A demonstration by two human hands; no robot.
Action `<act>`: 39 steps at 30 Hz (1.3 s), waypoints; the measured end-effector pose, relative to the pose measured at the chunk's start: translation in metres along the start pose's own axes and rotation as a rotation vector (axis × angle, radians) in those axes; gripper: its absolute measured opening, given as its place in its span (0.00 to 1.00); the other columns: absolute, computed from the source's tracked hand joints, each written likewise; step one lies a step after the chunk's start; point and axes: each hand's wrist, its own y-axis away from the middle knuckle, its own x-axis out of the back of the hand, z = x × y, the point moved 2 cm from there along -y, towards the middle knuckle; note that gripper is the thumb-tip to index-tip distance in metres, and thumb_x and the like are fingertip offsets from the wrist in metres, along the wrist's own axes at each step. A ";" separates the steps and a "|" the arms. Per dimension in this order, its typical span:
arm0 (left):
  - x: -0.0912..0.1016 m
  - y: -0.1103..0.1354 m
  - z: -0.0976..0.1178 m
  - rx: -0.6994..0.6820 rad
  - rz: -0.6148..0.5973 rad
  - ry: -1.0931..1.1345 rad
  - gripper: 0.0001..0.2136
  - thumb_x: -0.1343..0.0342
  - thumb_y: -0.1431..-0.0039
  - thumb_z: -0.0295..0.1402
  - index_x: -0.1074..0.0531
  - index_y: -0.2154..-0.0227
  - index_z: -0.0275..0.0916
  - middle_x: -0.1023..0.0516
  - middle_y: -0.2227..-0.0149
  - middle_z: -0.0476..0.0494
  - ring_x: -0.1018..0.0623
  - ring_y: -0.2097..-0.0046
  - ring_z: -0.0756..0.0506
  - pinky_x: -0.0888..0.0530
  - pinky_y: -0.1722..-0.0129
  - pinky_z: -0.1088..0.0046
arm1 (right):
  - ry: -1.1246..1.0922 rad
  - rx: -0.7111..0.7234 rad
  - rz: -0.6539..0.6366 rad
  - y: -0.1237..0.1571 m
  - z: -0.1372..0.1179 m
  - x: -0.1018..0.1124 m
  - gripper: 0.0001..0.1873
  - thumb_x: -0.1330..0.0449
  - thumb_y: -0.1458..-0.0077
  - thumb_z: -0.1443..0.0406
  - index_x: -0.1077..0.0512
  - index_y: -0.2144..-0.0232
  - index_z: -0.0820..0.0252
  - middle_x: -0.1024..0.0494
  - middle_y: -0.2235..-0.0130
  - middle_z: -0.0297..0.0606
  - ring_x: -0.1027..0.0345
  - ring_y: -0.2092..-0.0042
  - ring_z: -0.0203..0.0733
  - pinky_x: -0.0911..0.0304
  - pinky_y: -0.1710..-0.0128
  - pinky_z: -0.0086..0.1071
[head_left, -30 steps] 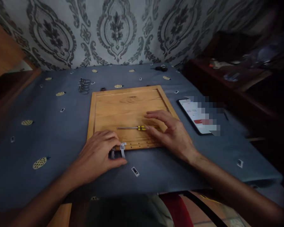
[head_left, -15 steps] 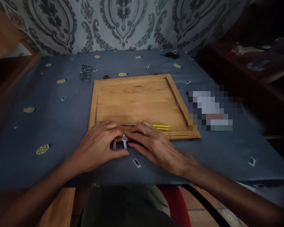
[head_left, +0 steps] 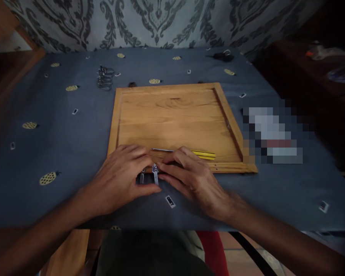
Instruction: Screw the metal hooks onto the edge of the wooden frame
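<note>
A wooden panel (head_left: 166,119) with a raised frame lies on the table, its near edge under my hands. At that edge sits a small silver metal fitting (head_left: 155,175) with two narrow arms pointing toward me. My left hand (head_left: 123,176) curls around the fitting from the left, fingers over the panel's edge and thumb stretched below the arms. The fingers of my right hand (head_left: 189,176) are pressed together at the fitting's right side; what lies between their tips is hidden. Behind my right hand, a screwdriver (head_left: 202,154) with a yellow handle rests on the panel.
Several dark metal rings or clips (head_left: 105,78) lie bunched on the blue tablecloth (head_left: 57,145) at the back left. A black object with a ring (head_left: 222,56) is at the back right. A blurred-out item (head_left: 273,134) lies right of the panel. A patterned curtain (head_left: 161,23) hangs behind.
The view has shifted slightly, so the panel and objects at the back sit a little differently in the picture. Both hands keep nearly the same hold at the fitting.
</note>
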 end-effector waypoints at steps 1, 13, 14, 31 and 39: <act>0.000 0.000 0.000 0.005 -0.014 0.001 0.15 0.30 0.43 0.43 0.25 0.63 0.38 0.19 0.57 0.42 0.21 0.55 0.37 0.26 0.56 0.58 | 0.001 -0.002 -0.004 0.000 0.000 0.000 0.08 0.40 0.32 0.67 0.21 0.62 0.62 0.21 0.62 0.43 0.29 0.60 0.45 0.29 0.64 0.37; 0.011 0.013 -0.003 0.076 0.009 0.076 0.23 0.28 0.46 0.46 0.29 0.55 0.41 0.21 0.55 0.45 0.22 0.54 0.39 0.27 0.58 0.62 | 0.027 0.037 0.000 -0.002 0.001 0.001 0.09 0.40 0.33 0.68 0.20 0.62 0.65 0.21 0.63 0.45 0.29 0.61 0.46 0.30 0.64 0.37; 0.010 0.013 -0.002 0.071 0.009 0.071 0.23 0.27 0.46 0.45 0.28 0.55 0.40 0.21 0.55 0.45 0.22 0.54 0.39 0.27 0.57 0.62 | 0.028 0.038 -0.001 -0.002 0.001 0.001 0.09 0.40 0.33 0.68 0.20 0.62 0.66 0.21 0.63 0.45 0.29 0.61 0.46 0.31 0.64 0.37; 0.013 0.030 -0.006 0.115 -0.025 0.091 0.25 0.29 0.44 0.45 0.30 0.49 0.44 0.24 0.47 0.45 0.23 0.47 0.39 0.26 0.51 0.59 | 0.013 0.056 0.020 0.001 0.004 -0.002 0.09 0.41 0.32 0.67 0.21 0.61 0.65 0.21 0.62 0.45 0.31 0.60 0.44 0.32 0.62 0.35; 0.010 0.034 -0.008 0.089 -0.003 0.051 0.20 0.33 0.38 0.41 0.32 0.48 0.44 0.25 0.46 0.44 0.24 0.46 0.40 0.26 0.48 0.59 | 0.005 0.051 0.030 0.001 0.005 -0.003 0.09 0.42 0.31 0.66 0.21 0.61 0.64 0.21 0.62 0.44 0.30 0.60 0.44 0.30 0.63 0.35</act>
